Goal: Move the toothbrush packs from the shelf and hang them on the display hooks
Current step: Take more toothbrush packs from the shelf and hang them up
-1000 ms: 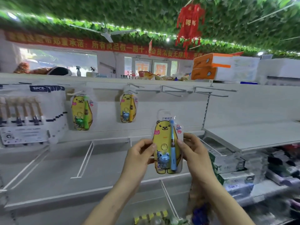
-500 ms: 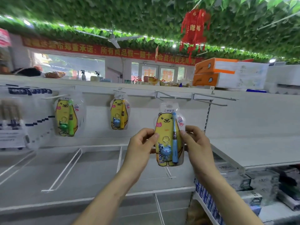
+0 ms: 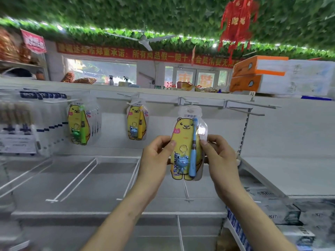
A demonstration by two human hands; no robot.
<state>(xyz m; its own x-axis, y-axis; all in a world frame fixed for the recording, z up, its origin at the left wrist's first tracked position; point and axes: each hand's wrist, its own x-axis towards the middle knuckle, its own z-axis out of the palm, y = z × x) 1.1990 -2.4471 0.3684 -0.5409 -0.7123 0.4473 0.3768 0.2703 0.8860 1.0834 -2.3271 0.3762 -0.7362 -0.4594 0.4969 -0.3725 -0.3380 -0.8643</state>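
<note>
Head view: your left hand (image 3: 154, 160) and right hand (image 3: 220, 160) hold the toothbrush pack (image 3: 186, 147) just under a display hook (image 3: 185, 102), fingers (image 3: 169, 144) clamped on its sides — next, you likely thread its top hole on.

Leafy green ceiling (image 3: 163, 13), red lantern (image 3: 237, 24), ceiling fan (image 3: 144, 40), red banner (image 3: 126, 53), white shelving (image 3: 108, 178), windows (image 3: 101, 71)

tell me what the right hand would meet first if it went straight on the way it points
Likely the empty display hook above the blue toothbrush pack the right hand grips; depth unclear.
</note>
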